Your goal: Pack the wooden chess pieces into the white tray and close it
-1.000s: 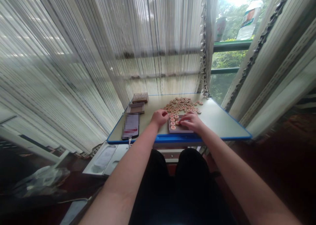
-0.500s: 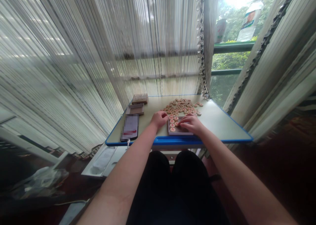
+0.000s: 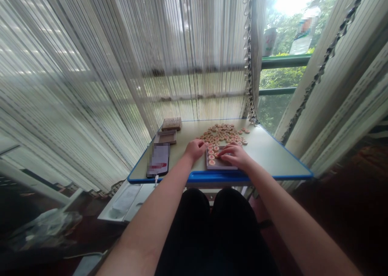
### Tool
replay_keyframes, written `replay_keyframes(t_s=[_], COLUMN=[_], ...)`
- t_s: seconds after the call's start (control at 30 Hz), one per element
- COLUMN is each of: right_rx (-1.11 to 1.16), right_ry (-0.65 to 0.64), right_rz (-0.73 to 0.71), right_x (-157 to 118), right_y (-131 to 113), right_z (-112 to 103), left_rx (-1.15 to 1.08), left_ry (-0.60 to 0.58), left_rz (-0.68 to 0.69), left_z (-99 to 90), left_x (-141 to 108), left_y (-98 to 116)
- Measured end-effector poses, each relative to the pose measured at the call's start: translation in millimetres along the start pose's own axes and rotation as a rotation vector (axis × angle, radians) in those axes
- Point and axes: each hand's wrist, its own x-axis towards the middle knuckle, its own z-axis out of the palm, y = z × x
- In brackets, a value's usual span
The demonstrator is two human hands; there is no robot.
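Note:
A shallow open box (image 3: 224, 165) stands at the table's front edge. Along its left side lie several round wooden Chinese chess pieces (image 3: 211, 157) with red characters. My right hand (image 3: 237, 155) reaches over the box from the right, its bent fingertips on a chess piece (image 3: 216, 155) in the second column. Just outside the box's upper left corner rests my left hand (image 3: 195, 149), with curled fingers pressed together. Whatever its fingertips may hold is too small to make out. Beyond both hands spreads a loose heap of chess pieces (image 3: 224, 133).
On the table's left are a phone (image 3: 159, 159) with a plugged-in white cable, a box lid or second tray (image 3: 167, 137) and a brown wooden-looking box (image 3: 171, 123). String curtains (image 3: 194, 45) hang behind the blue-edged table (image 3: 273, 159). A bottle (image 3: 303, 33) stands at the window.
The view has tilted slightly, so the table sits a little lower in the picture. Both hands keep nearly the same places, the right fingertips still at the piece in the box.

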Motion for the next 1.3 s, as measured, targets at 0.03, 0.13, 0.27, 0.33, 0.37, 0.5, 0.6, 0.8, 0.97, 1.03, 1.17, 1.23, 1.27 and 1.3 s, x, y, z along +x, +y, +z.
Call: replay_keyframes(t_s=[0.03,0.13,0.27,0.33,0.37,0.5,0.6,0.8,0.97,1.03,1.17,1.23,1.27,1.3], right_rx=[0.000,-0.004,-0.002,-0.006,-0.009,0.000,0.027,0.054,0.056,0.067,0.075,0.071,0.070,0.069], right_ry=[-0.002,0.002,0.016,0.029,0.039,0.088,0.147,0.184,0.176,0.176,0.182,0.184,0.184,0.184], right_rz=[-0.001,0.002,-0.001,-0.003,-0.003,-0.016,-0.016,-0.009,0.003,0.013,0.024,0.031,0.035,0.037], right_x=[0.0,0.0,-0.2,-0.2,-0.2,-0.7,-1.6,-2.0,-1.5,-1.5,-1.7,-1.8,-1.9,-1.9], right_y=[-0.4,-1.2,-0.9,-0.2,0.0,-1.4,-3.8,-3.1,-2.1,-2.9,-4.1,-3.8,-3.5,-3.2], right_z=[-0.1,-0.3,0.1,0.5,0.6,-0.7,-2.5,-2.6,-1.9,-1.9,-1.9,-2.2,-2.4,-2.6], left_rx=[0.000,-0.009,-0.010,-0.009,-0.008,-0.004,0.000,0.029,0.022,0.022,0.024,0.026,0.026,0.027], left_ry=[-0.002,-0.002,0.004,0.004,0.003,0.000,-0.001,-0.014,-0.011,-0.007,-0.009,-0.009,-0.007,-0.006], left_rz=[0.000,-0.001,0.003,0.003,0.004,-0.002,-0.010,0.000,0.000,0.003,0.007,0.017,0.021,0.024], left_z=[-0.2,-0.4,0.3,0.5,0.5,-0.7,-1.8,-2.1,-2.1,-2.4,-3.3,-3.8,-4.1,-4.3], left_x=[-0.1,-0.3,0.3,0.6,0.7,0.5,0.0,-0.3,-1.4,-1.8,-2.2,-2.2,-2.2,-2.3], left_y=[0.3,0.3,-1.2,-1.6,-1.7,-1.0,-0.5,-1.2,-2.0,-1.8,-0.5,0.0,0.2,0.4])
